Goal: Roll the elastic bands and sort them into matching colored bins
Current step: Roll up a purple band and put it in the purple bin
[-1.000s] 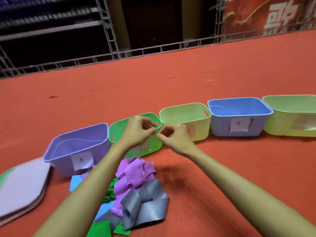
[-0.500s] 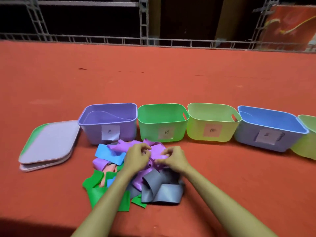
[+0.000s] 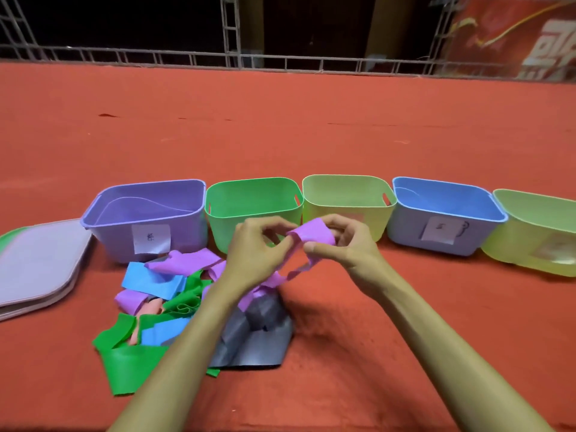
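A purple elastic band (image 3: 312,233) is held up in front of the green bin, its tail hanging down to the pile. My left hand (image 3: 255,249) pinches it on the left and my right hand (image 3: 346,243) pinches it on the right, thumb on top. Below lies a pile of bands (image 3: 187,307) in purple, blue, green, pink and grey. Behind stand a purple bin (image 3: 149,213), a green bin (image 3: 252,198), a yellow-green bin (image 3: 346,191), a blue bin (image 3: 445,207) and another yellow-green bin (image 3: 536,226).
A stack of flat lids (image 3: 37,263) lies at the left beside the purple bin. Everything sits on a red cloth surface (image 3: 311,120). A metal truss rail (image 3: 280,60) runs along the far edge.
Both hands dipped from in front of the bins down to the pile, then lifted a purple band out of it. The camera view shifted to face the bins squarely.
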A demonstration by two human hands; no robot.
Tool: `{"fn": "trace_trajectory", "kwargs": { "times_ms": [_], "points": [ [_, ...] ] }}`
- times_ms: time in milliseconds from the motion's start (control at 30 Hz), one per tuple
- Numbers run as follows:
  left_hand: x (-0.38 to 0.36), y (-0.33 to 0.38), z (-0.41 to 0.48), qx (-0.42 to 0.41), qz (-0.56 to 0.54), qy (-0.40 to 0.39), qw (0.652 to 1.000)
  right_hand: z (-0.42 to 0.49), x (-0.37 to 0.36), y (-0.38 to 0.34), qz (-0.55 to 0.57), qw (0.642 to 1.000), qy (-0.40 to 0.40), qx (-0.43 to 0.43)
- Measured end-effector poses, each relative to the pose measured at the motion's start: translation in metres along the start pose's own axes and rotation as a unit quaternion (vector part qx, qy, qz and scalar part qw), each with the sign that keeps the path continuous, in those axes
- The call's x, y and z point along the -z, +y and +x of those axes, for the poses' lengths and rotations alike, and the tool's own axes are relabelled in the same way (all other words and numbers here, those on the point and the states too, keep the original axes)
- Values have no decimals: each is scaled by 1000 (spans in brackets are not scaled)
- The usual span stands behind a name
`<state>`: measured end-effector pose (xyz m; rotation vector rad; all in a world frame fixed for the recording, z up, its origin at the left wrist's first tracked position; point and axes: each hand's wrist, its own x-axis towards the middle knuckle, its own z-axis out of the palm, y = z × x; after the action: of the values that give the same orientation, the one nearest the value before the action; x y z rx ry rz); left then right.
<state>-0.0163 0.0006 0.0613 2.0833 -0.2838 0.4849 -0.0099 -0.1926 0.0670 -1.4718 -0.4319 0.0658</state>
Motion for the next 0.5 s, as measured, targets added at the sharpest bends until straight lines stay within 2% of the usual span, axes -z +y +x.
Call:
{"fn": "trace_trajectory", "kwargs": {
  "times_ms": [133, 267, 400, 500],
  "points": [
    [-15, 21, 5, 14, -114, 12, 993, -10, 15, -19, -10, 999, 30, -11],
    [-24, 35, 6, 41, -185, 4, 982, -20, 28, -32, 3, 998, 67, 18],
    [-33, 48, 9, 24, -215, -5, 976, -32, 38, -55, 54, 998, 11, 38],
    [-41, 52, 8, 5, -228, -17, 973, -35, 44, -63, 53, 997, 11, 56]
  ]
}}
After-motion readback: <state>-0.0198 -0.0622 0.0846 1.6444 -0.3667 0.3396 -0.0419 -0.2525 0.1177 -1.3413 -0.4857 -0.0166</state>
